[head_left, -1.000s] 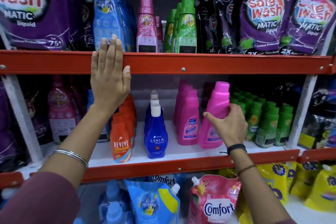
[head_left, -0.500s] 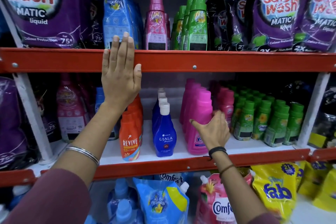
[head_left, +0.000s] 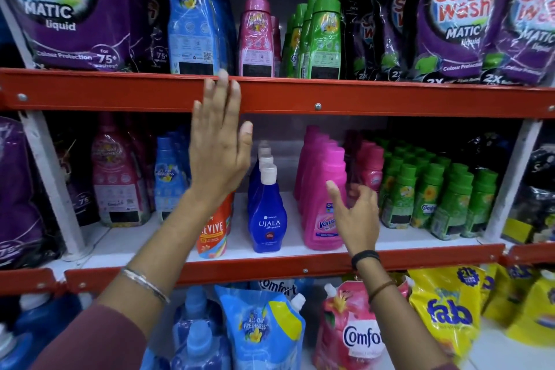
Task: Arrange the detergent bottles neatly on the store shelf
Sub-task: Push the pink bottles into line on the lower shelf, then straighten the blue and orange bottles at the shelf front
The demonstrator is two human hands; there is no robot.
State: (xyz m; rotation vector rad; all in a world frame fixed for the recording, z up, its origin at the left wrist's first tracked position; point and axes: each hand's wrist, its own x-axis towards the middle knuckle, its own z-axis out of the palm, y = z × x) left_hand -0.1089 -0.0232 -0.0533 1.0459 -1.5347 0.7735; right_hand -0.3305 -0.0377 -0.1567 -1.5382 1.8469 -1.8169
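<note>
Rows look mostly tidy already, your right hand (head_left: 356, 216) hovers open-fingered by the pink bottle (head_left: 322, 201), left hand (head_left: 220, 147) flat and empty.

Bright even light, dark shelf recesses, blurred hands (edges bowed)

Orange-red steel rack with white boards (head_left: 390, 246). Middle board, left to right: purple pouches (head_left: 18, 189), magenta softener bottle (head_left: 115, 177), light-blue bottles (head_left: 168, 177), orange Revive bottles (head_left: 214, 231), dark-blue Ujala bottles in a file (head_left: 267, 216), pink Vanish bottles in a file (head_left: 322, 198), small green bottles in rows (head_left: 444, 195). Upper board (head_left: 390, 96): purple Safewash pouches (head_left: 456, 18), tall blue (head_left: 192, 15), pink (head_left: 258, 30), green bottles (head_left: 324, 30).
</note>
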